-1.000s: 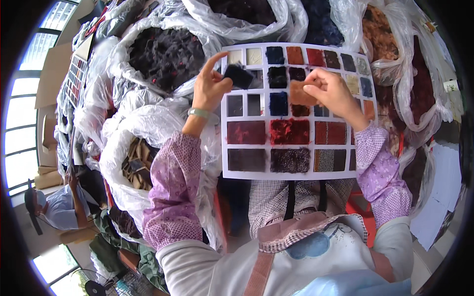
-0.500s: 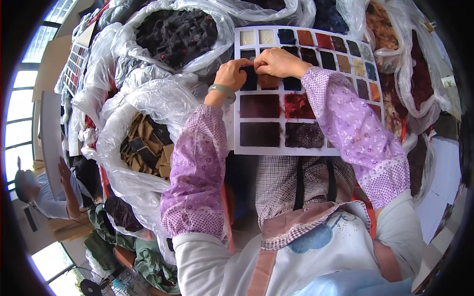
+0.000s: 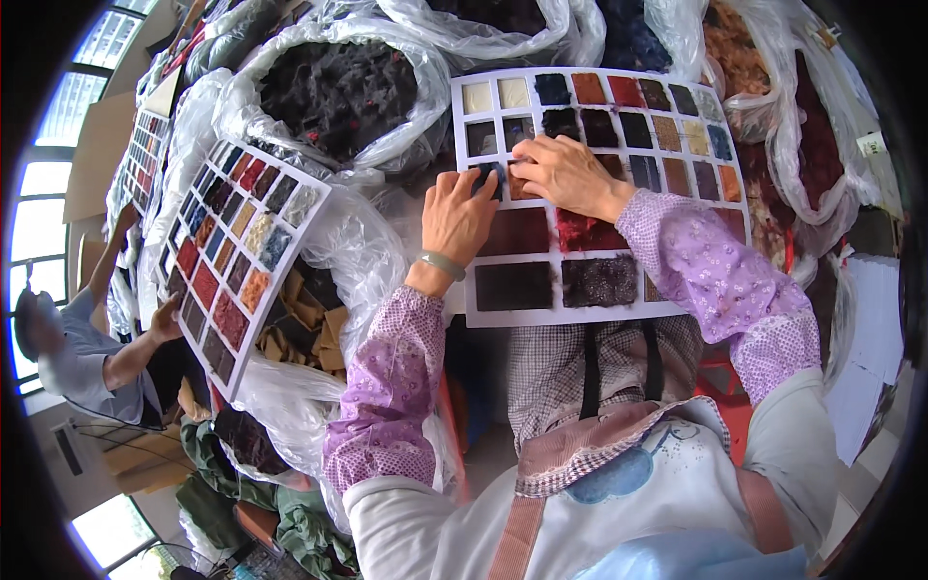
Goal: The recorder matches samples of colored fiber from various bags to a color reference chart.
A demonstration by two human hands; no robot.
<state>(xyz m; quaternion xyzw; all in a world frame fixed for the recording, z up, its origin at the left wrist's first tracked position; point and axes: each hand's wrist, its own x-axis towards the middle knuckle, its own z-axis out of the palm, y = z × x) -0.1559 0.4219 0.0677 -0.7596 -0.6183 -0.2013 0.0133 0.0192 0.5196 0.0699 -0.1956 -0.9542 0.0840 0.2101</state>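
Note:
A white sample board (image 3: pixel 599 246) with rows of coloured fuzzy swatches lies in front of me, its near edge over my lap. My left hand (image 3: pixel 456 215) is at the board's left edge, fingers apart, the fingertips on a dark navy swatch (image 3: pixel 491 182). Beside it, my right hand (image 3: pixel 568 174) rests over the board with its fingers bent together at a brown swatch (image 3: pixel 522 189). Whatever its fingertips pinch is hidden. Below them are a dark red swatch (image 3: pixel 517 232), a bright red swatch (image 3: pixel 585 235) and dark brown ones.
On the left a co-worker (image 3: pixel 82 348) holds a similar swatch board (image 3: pixel 237 261) over an open plastic bag (image 3: pixel 358 251) of brown pieces (image 3: pixel 314 324). Bags of dark grey fibre (image 3: pixel 338 97), navy fibre (image 3: pixel 633 39) and orange fibre (image 3: pixel 735 48) surround my board.
The co-worker has brought a second swatch board in from the left. My board sits slightly lower in view. My left hand has come lower, its fingers spreading; my right hand has shifted slightly down and right.

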